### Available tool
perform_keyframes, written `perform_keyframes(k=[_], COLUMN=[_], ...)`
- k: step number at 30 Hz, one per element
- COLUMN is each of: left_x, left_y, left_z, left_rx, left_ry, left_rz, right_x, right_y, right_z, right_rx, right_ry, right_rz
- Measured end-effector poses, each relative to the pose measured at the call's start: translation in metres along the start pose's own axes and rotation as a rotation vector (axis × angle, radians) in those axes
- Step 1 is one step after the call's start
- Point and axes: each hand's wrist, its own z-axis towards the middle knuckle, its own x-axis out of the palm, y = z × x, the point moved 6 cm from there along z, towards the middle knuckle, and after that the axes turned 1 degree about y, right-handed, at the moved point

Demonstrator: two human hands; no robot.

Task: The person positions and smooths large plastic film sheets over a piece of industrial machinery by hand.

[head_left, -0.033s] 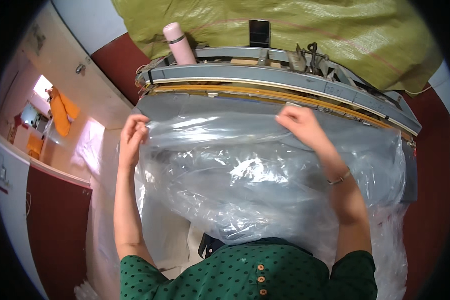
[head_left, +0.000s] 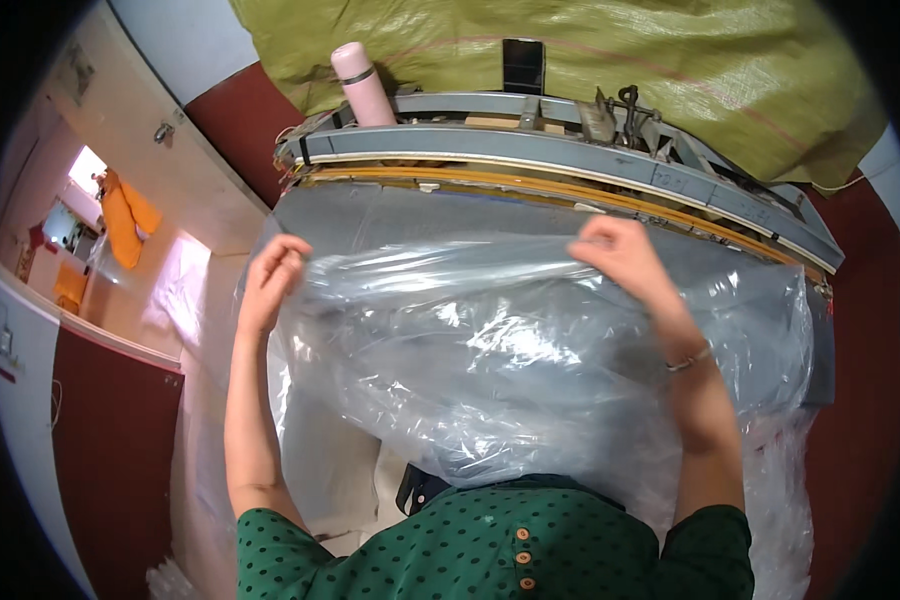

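Clear plastic film lies crumpled over the grey work surface and hangs down at its near side and right. My left hand is closed on the film's left end, fingers curled together. At the right, my right hand pinches the same upper edge, with the thumb and fingertips pressed together. Between the two hands the film is drawn out in long shiny folds, lifted a little off the surface.
Behind the surface runs a grey metal frame with orange strips. A pink flask and a black phone stand at the back before a yellow-green woven sheet. An open door is at the left.
Both hands have shifted slightly to the right and a little toward me. The film's upper edge has come with them, showing more of the grey surface behind.
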Motion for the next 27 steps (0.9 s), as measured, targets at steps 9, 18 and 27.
perform_keyframes(k=[9,18,27], left_x=[0.029,-0.192,-0.055], left_y=[0.072,-0.028,0.160], left_z=[-0.052,0.062,0.113], left_rx=[-0.430,0.330,-0.046], left_ry=[0.795,-0.422,0.047], left_rz=[0.593,1.233,0.911], right_x=[-0.342,-0.437,-0.448], right_y=[-0.140,-0.116,-0.191], right_z=[-0.308,-0.480,-0.431], right_rx=[0.633,0.944,1.064], right_ry=[-0.915,-1.248,-1.086], right_rz=[-0.971,-0.780,-0.828])
